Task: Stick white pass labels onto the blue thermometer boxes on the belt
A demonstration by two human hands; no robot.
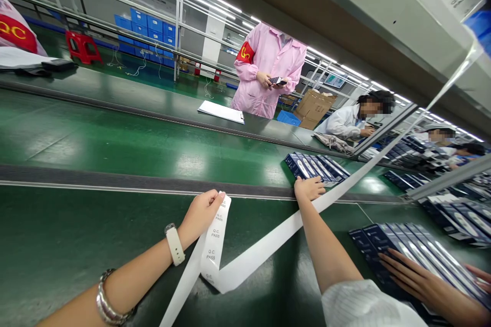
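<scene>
The left hand (201,214) comes in from the lower left with the forearm slanting upward, wrist nearly straight and fingers curled; its grip is closed on the end of a label strip (264,251), pinched between thumb and forefinger. The strip is thin, white and slightly glossy, printed with repeated "Q.C. PASS" marks; it hangs from the pinch, bends sharply in a loop above the table (95,245), and runs as a long flat ribbon up to the right, while another narrow length trails toward the bottom edge. A pale watch band (175,245) and a silvery metal bracelet (105,301) circle that arm. The right hand (310,189) reaches forward, palm down, its grip open with fingers spread at the near side of a row of boxes (314,161); how firmly they touch cannot be told. These are slim, dark-blue, smooth cartons with pale elongated pictures, lying side by side. A pale, finely striped sleeve (368,304) covers the right arm near the elbow. At right, a co-worker's hand (418,278) lies flattened over similar cartons (402,242).
</scene>
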